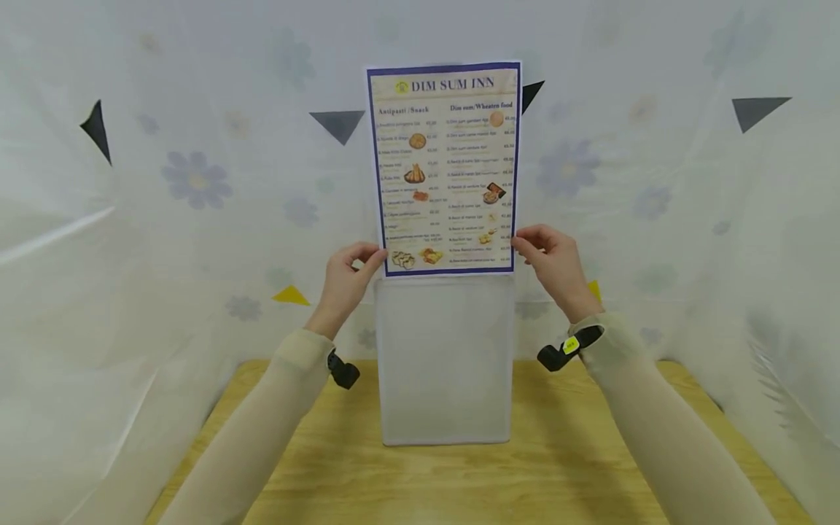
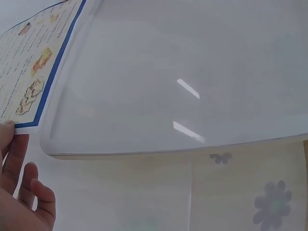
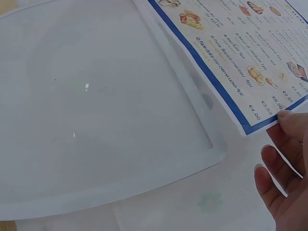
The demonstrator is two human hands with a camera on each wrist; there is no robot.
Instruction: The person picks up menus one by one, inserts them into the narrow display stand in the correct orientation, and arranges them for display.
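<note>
L hand (image 1: 345, 281) pinches lower-left corner of menu (image 1: 445, 168), held upright above clear sleeve (image 1: 445, 361) that stands on wooden table (image 1: 564, 467). R hand (image 1: 553, 264) pinches menu's lower-right edge. Floral sheet (image 1: 197, 182) hangs behind.

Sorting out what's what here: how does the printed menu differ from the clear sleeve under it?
The menu is printed with text, food photos and a blue border; the clear sleeve is blank and translucent. The menu is pinched at its lower corners by the left hand and right hand; the sleeve's lower edge rests on the wooden table, with no fingers seen on it. Both are flat, upright sheets of similar width.
</note>
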